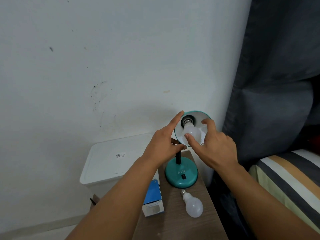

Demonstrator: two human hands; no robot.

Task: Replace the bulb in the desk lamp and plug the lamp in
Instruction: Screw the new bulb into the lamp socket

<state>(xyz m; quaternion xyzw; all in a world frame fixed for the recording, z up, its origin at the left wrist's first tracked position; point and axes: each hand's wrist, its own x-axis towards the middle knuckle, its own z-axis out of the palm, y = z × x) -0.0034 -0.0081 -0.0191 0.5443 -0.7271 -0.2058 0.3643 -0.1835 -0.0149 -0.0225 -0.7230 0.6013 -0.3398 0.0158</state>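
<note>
Hands both up at the teal desk lamp, which stands on a narrow wood-grain side table w/ its shade tipped so the open mouth faces the person. Left hand steadies the shade: index finger straight along the left rim, thumb hooked under it, other fingers behind & out of sight. Right hand is at the white bulb in the socket, thumb tip on its front, fingers curved round the far side, pinching it. Its metal thread shows at the socket, so it isn't fully seated. Second white bulb lies loose on the table just in front of the lamp base, screw cap toward the base. Blue-and-white bulb box stands left of it, near the table edge. White lidded bin sits left of the table against the wall; striped bedding at right. Plug & cord not visible.
</note>
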